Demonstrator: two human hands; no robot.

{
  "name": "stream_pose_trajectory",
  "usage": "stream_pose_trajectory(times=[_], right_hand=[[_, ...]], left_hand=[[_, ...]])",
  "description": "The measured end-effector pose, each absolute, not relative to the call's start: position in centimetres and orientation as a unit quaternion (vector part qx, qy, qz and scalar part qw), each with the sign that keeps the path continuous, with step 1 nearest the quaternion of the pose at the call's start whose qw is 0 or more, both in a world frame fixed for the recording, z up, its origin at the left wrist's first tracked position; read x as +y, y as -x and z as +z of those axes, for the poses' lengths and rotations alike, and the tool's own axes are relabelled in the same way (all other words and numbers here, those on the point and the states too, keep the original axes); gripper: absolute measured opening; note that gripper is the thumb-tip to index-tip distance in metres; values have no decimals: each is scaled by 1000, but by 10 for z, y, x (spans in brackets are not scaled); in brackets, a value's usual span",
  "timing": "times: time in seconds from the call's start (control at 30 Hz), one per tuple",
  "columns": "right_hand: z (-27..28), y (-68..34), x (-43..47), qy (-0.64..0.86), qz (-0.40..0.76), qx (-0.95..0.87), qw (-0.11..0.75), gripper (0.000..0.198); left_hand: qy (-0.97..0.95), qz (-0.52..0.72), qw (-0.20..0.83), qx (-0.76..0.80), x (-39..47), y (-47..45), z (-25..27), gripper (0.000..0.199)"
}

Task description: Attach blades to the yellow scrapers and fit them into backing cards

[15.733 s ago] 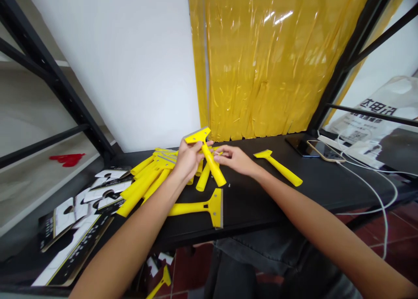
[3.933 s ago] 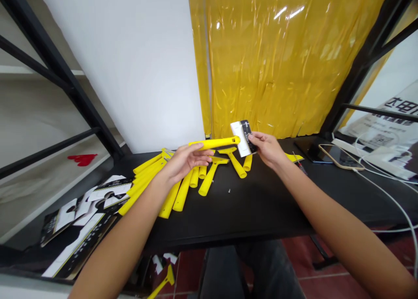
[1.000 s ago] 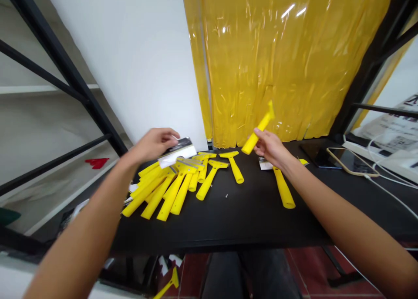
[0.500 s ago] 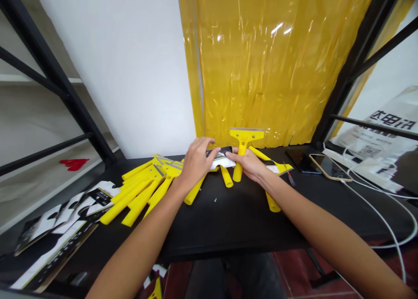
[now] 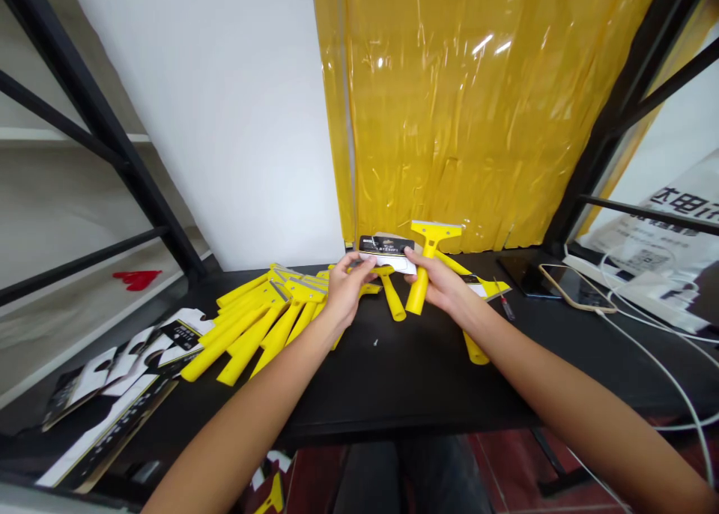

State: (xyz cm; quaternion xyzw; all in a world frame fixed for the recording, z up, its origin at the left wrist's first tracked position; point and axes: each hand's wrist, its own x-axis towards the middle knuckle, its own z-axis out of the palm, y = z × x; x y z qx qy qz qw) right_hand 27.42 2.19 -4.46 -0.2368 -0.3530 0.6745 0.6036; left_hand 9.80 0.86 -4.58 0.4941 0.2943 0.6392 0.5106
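Note:
Between my two hands is a black and white packaging card (image 5: 387, 249), its printed side towards me. My left hand (image 5: 347, 285) pinches the card's left end between thumb and fingers. My right hand (image 5: 435, 278) grips its right end with the thumb and also holds a yellow scraper (image 5: 430, 255) upright, blade end up. Beneath the card another yellow scraper (image 5: 395, 297) lies on the black table. To the left of my left hand is a pile of yellow scrapers (image 5: 264, 312). One more scraper with a card on it (image 5: 491, 287) lies beyond my right wrist, partly hidden.
Folded cards (image 5: 129, 357) lie at the table's left end. On the right are a small screwdriver (image 5: 506, 304), a phone (image 5: 578, 285), a dark device (image 5: 528, 274) and white cables (image 5: 657, 364). Black shelf posts (image 5: 135, 169) stand at the sides, with yellow plastic sheeting (image 5: 449, 124) behind.
My left hand has shifted from over the card to its left end, and the card has been raised and turned to show its printed face. The right hand still holds the scraper.

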Motion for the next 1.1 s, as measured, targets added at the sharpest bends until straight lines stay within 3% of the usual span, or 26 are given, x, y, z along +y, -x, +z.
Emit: stream_pose_trajectory(times=[0.13,0.33,0.5,0.7,1.1], right_hand=[[-43,-284,32,254,644,-331,641,28],[-32,-323,45,299,486,-286,770,50],[-25,-325,39,289,504,-338,740,51],[-25,-302,24,312,478,-429,700,46],[-26,-303,21,297,406,-561,657,41]], left_hand=[[-486,601,579,261,8,-97,-43,35],[-506,582,587,246,5,-92,-39,20],[-576,531,570,247,6,-89,-43,15],[-625,543,477,293,7,-90,-44,15],[-528,586,561,250,7,-93,-40,24]])
